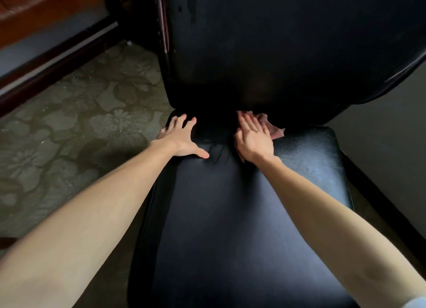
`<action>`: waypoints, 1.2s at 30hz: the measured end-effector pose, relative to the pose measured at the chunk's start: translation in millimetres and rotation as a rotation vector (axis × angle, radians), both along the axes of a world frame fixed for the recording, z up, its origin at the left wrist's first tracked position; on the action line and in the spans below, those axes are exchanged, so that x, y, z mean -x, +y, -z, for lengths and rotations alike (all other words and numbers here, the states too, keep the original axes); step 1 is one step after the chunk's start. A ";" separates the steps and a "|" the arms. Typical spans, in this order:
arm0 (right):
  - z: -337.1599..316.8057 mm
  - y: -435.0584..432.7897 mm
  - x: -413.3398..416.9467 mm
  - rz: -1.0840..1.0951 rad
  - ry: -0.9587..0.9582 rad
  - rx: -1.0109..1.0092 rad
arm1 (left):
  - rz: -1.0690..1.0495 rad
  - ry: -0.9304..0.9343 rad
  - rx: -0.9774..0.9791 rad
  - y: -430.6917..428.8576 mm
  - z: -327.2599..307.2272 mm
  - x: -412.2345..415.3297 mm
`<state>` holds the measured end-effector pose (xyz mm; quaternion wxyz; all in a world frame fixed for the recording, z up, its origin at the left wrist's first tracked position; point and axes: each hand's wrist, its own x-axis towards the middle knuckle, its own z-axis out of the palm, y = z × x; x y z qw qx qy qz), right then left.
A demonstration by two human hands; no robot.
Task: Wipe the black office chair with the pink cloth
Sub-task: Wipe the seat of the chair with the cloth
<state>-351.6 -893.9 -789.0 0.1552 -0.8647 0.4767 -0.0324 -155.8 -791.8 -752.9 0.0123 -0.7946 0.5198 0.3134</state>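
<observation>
**Pink cloth (274, 129) pinned at the seat crease**

It lies at the back of the black office chair (230, 215) seat, under the right hand (253, 139), fingers straight and together. Left hand (182, 139) is spread flat on the seat's left edge. Cloth looks thin and floppy, so palm pressure probably beats pinching; the seat looks slick.

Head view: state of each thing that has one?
black office chair, upright, seat facing the camera.
pink cloth, bunched at the rear of the chair's seat, partly under the right hand.
right hand, fingers straight, pressing flat on the cloth.
left hand, fingers spread, resting flat on the seat's rear left corner, holding nothing.
</observation>
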 end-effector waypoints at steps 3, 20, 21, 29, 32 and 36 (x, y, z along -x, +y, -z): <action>-0.6 -4.1 2.8 0.013 0.001 -0.023 | 0.020 0.074 0.018 8.2 -4.8 -14.8; -7.5 0.2 -63.5 -0.317 0.000 -0.100 | 0.070 -0.051 -0.052 36.5 -10.0 -25.3; -7.4 -6.0 -43.3 -0.253 0.017 -0.103 | 0.055 -0.073 -0.028 32.1 -9.5 -22.6; -8.4 -32.8 123.9 0.104 0.038 -0.026 | 0.225 -0.012 0.094 -33.2 -4.3 69.4; -4.9 -31.5 155.9 0.266 0.043 -0.061 | 0.246 -0.007 0.061 -52.1 -4.4 98.1; -3.8 -32.6 118.8 0.284 0.068 -0.038 | 0.188 0.008 0.035 -57.2 -3.9 107.3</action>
